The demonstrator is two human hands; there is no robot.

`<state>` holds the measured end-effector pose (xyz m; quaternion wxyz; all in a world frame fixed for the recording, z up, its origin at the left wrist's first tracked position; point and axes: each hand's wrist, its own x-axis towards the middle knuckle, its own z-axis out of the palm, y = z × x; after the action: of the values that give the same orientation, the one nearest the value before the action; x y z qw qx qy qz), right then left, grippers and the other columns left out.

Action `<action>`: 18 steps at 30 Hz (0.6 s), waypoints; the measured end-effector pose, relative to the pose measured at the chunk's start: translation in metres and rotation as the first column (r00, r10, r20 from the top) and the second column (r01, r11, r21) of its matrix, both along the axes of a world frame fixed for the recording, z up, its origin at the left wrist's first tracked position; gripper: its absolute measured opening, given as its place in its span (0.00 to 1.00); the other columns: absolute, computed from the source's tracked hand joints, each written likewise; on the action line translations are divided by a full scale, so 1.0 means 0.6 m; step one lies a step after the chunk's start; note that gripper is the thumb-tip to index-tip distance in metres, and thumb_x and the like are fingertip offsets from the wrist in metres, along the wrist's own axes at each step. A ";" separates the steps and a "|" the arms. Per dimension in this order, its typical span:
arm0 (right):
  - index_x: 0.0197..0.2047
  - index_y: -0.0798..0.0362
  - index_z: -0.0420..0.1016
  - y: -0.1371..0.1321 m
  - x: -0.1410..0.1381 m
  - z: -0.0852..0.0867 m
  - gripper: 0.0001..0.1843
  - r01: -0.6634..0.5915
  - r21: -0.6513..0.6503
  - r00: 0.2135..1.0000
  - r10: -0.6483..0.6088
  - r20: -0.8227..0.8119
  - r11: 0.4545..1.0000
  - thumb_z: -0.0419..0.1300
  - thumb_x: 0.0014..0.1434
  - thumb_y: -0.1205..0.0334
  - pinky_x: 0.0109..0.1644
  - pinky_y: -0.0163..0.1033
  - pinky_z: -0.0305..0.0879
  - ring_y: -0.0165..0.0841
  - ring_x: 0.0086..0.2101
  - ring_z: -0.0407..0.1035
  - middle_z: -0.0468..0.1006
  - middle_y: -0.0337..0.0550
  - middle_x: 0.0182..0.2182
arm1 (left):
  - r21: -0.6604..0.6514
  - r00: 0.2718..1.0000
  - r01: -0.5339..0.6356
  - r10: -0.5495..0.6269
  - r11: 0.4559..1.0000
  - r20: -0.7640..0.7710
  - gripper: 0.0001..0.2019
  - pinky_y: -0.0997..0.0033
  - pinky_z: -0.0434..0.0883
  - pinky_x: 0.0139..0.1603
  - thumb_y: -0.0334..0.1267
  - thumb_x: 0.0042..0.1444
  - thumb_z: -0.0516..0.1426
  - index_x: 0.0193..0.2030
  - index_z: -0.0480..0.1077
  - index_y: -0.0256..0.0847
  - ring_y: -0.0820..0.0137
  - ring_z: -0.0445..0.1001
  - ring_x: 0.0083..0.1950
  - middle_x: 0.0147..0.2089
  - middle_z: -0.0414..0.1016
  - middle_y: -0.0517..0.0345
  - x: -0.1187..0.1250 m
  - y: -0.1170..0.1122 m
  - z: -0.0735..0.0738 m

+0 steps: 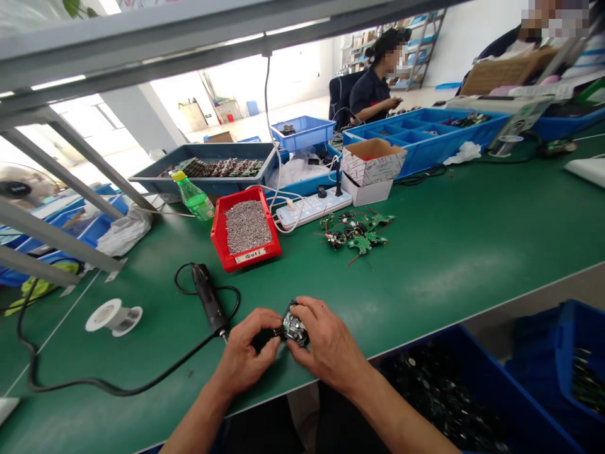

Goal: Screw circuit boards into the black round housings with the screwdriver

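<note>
Both my hands meet over the green table's (449,252) near edge. My left hand (246,350) is closed around a small black part. My right hand (324,343) pinches a small black assembly with a circuit board (295,326) showing on top; the two pieces touch between my hands. A black electric screwdriver (208,299) with its cable lies just left of my left hand. A red bin of small screws (246,228) stands beyond it, and a heap of green circuit boards (357,232) with red wires lies further back.
A white wire spool (113,315) lies at left. A green bottle (193,198), power strip (312,207), cardboard box (371,165) and blue trays (425,135) stand behind. Blue bins of dark parts (454,391) sit below the table edge. Two other people sit at the far end.
</note>
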<state>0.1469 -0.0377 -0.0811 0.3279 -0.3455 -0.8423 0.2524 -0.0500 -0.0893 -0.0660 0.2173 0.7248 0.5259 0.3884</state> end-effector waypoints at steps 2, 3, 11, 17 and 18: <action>0.56 0.50 0.66 -0.001 0.004 0.002 0.24 -0.029 0.014 0.999 0.028 0.022 0.999 0.62 0.57 0.66 0.59 0.54 0.66 0.45 0.53 0.66 0.68 0.52 0.56 | -0.018 1.000 0.007 -0.007 1.000 -0.014 0.07 0.65 0.72 0.50 0.29 0.58 0.56 0.42 0.70 0.42 0.67 0.74 0.47 0.44 0.75 0.54 0.001 -0.002 0.005; 0.56 0.49 0.67 -0.001 0.005 0.004 0.23 -0.042 0.030 0.998 0.040 0.040 0.999 0.62 0.58 0.66 0.60 0.55 0.65 0.45 0.54 0.65 0.67 0.52 0.58 | -0.027 1.000 0.006 -0.007 1.000 -0.021 0.07 0.65 0.72 0.50 0.29 0.58 0.56 0.42 0.70 0.42 0.66 0.74 0.48 0.44 0.75 0.54 0.001 -0.002 0.006; 0.49 0.47 0.73 -0.006 0.004 0.007 0.14 -0.031 0.071 0.997 0.026 0.066 0.997 0.61 0.59 0.66 0.62 0.56 0.62 0.44 0.52 0.66 0.67 0.50 0.59 | -0.077 0.999 0.009 -0.013 0.997 -0.053 0.08 0.64 0.71 0.52 0.29 0.58 0.56 0.43 0.71 0.42 0.66 0.74 0.49 0.45 0.75 0.54 0.004 -0.010 0.020; 0.58 0.53 0.62 -0.006 0.011 0.005 0.30 -0.040 -0.016 0.998 0.040 -0.046 0.999 0.65 0.53 0.69 0.64 0.53 0.62 0.45 0.61 0.60 0.64 0.56 0.62 | -0.040 0.990 -0.096 0.091 0.995 -0.110 0.12 0.63 0.72 0.52 0.41 0.60 0.58 0.49 0.71 0.41 0.65 0.75 0.48 0.47 0.76 0.52 -0.022 0.047 0.085; 0.60 0.53 0.61 -0.004 0.011 0.003 0.33 -0.037 -0.019 0.997 0.036 -0.067 0.999 0.65 0.52 0.69 0.64 0.52 0.62 0.45 0.61 0.60 0.64 0.56 0.62 | -0.009 0.976 -0.171 0.168 0.985 -0.138 0.13 0.65 0.72 0.51 0.43 0.60 0.58 0.49 0.72 0.41 0.65 0.76 0.46 0.46 0.77 0.53 -0.031 0.072 0.095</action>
<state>0.1537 -0.0403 -0.0792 0.3475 -0.3248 -0.8345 0.2782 -0.0686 -0.0462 -0.0090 0.1542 0.7000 0.6035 0.3494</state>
